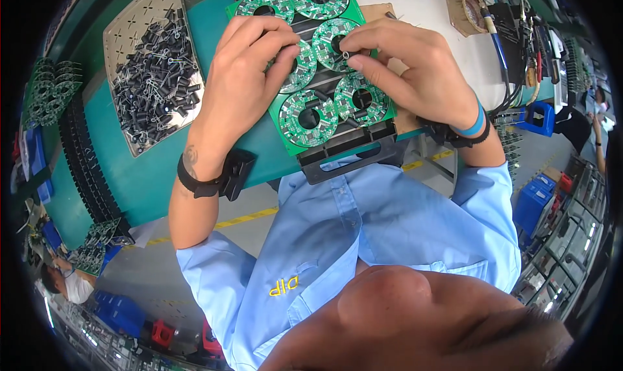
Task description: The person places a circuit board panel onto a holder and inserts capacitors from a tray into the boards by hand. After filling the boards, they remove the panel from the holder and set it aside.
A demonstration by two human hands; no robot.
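Observation:
A green circuit board panel (287, 137) with several ring-shaped boards lies in a black carrier with a handle (344, 170), close to my body. My left hand (250, 69) rests over the middle-left ring board (302, 69). Its fingers are curled, thumb and index tip together, and whatever they pinch is hidden. Above the middle-right ring board (326, 47), my right hand (409, 66) pinches a small part with a looped wire lead (346, 55); its body is mostly covered by the fingers. Black cylindrical components (316, 103) lie on the lower ring boards.
At the left, a metal tray (139, 37) holds a heap of black cylindrical components with wire leads (156, 79). A black slotted strip (87, 157) runs along the green bench (159, 183). Cables and hand tools (519, 47) crowd the right side. Other people (68, 283) are in the background.

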